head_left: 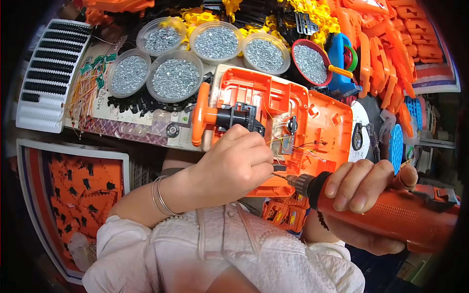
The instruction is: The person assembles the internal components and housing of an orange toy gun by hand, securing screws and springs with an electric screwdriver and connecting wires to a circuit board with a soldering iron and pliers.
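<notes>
The left hand (234, 163) rests on the lower edge of an orange plastic housing (293, 122) at the centre of the worktop (146, 128), its grip pressed together around something small that cannot be made out. The right hand (364, 195), at 4 o'clock, is wrapped tight around an orange electric screwdriver (391, 210), whose bit points toward the left hand's fingertips (266, 166).

At 12 o'clock from the housing stand containers of small silvery screws: five clear round tubs (176, 75), two in front and three behind, each nearly full, and to their right a red-rimmed bowl (311, 62) holding the same kind of screws. At 9 o'clock a white tray (53, 73) carries rows of small black parts. At 7 o'clock a shallow box (73, 185) holds loose orange pieces. Orange and yellow plastic parts (386, 53) are heaped from 12 to 2 o'clock.
</notes>
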A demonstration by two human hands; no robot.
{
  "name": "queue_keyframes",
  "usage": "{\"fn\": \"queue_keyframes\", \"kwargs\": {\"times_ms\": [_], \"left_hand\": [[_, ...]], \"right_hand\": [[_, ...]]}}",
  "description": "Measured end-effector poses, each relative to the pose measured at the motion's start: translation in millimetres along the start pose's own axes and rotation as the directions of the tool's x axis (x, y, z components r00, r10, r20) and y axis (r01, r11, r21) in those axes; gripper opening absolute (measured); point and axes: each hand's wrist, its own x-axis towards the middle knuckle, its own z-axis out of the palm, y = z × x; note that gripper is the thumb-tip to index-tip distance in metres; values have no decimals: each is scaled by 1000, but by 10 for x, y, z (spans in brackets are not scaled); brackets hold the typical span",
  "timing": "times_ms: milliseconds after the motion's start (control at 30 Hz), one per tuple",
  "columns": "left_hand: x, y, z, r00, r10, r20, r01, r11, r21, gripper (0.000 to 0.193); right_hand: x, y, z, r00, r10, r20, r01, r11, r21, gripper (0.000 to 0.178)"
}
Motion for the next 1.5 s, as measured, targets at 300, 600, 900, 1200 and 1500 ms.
{"fn": "queue_keyframes", "kwargs": {"times_ms": [300,600,900,1200,1500], "left_hand": [[50,214,150,973,-177,147,183,983,-32,31],[1,220,186,987,-108,116,112,993,-25,38],[7,187,160,985,-80,151,80,997,5,30],[288,24,92,922,-225,314,312,913,-263,26],[198,59,41,905,-146,399,269,923,-274,26]], "right_hand": [[-134,-61,-289,980,-139,-143,127,988,-87,87],[-296,162,-541,995,12,-95,-20,996,-84,78],[-390,365,-490,969,146,-197,-162,984,-67,73],[-137,138,-502,991,105,-87,-108,994,-27,44],[-280,182,-474,970,182,-160,-194,979,-64,30]]}}
